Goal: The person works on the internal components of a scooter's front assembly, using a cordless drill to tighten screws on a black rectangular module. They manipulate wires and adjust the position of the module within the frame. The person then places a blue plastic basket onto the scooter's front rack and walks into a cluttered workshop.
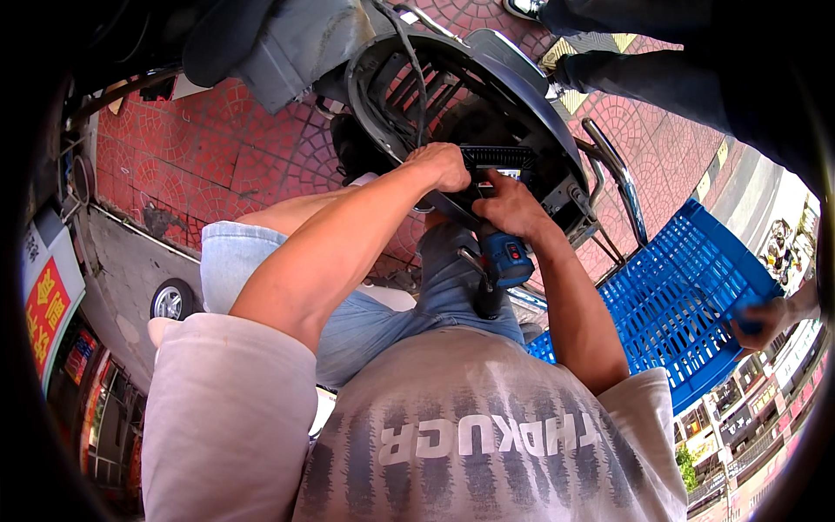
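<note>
A dark, rounded vehicle shell (557, 130) stands open before me, with a cable (416, 78) running down into it. My left hand (439, 165) is closed at the shell's near rim, its fingertips hidden, so what it grips does not show. Close beside it, my right hand (513, 204) has its fingers curled at a blue and black cordless drill (506, 259), whose lower end points toward my lap. The hand covers the drill's upper part. Just beyond both hands, a black ribbed part (496, 157) lies inside the shell.
At the right is a blue plastic basket (687, 287), with another person's hand (765, 326) at its rim. Someone's dark trouser legs (644, 83) stand at the far right. A chrome bar (617, 170) sticks out beside the shell. Red patterned paving (191, 139) and a small wheel (172, 300) show left.
</note>
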### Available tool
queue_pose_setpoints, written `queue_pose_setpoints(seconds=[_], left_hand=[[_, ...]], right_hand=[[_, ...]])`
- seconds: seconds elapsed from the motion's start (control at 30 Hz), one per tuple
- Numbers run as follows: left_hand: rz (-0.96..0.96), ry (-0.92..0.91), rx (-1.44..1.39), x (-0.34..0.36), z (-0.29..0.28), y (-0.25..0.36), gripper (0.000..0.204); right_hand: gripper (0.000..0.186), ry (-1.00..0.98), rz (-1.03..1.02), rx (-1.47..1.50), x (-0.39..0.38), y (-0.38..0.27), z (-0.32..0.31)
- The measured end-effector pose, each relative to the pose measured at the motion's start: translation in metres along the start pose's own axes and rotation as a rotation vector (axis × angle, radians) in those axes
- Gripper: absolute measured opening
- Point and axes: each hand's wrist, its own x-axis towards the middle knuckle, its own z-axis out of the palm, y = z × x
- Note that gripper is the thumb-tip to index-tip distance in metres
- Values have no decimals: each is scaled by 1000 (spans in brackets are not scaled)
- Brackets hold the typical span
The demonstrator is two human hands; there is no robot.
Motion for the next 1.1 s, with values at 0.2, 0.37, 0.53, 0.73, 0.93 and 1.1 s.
queue_pose_setpoints(seconds=[0.2, 0.37, 0.53, 0.73, 0.93, 1.1], left_hand=[[-21, 43, -89, 7, 6, -5, 40], [-112, 66, -77, 1, 5, 3, 36], [-147, 69, -127, 5, 10, 0, 37], [-161, 54, -153, 19, 13, -5, 35], [-91, -15, -240, 35, 18, -17, 31], [-70, -63, -368, 29, 10, -16, 27]], right_hand=[[65, -51, 13, 174, -4, 18, 4], [62, -16, -108, 253, -4, 31, 11], [62, -53, -45, 314, 2, 25, 12], [62, -92, -23, 392, 6, 26, 10], [64, 12, -81, 432, 8, 21, 16], [67, 72, -25, 256, 5, 7, 15]])
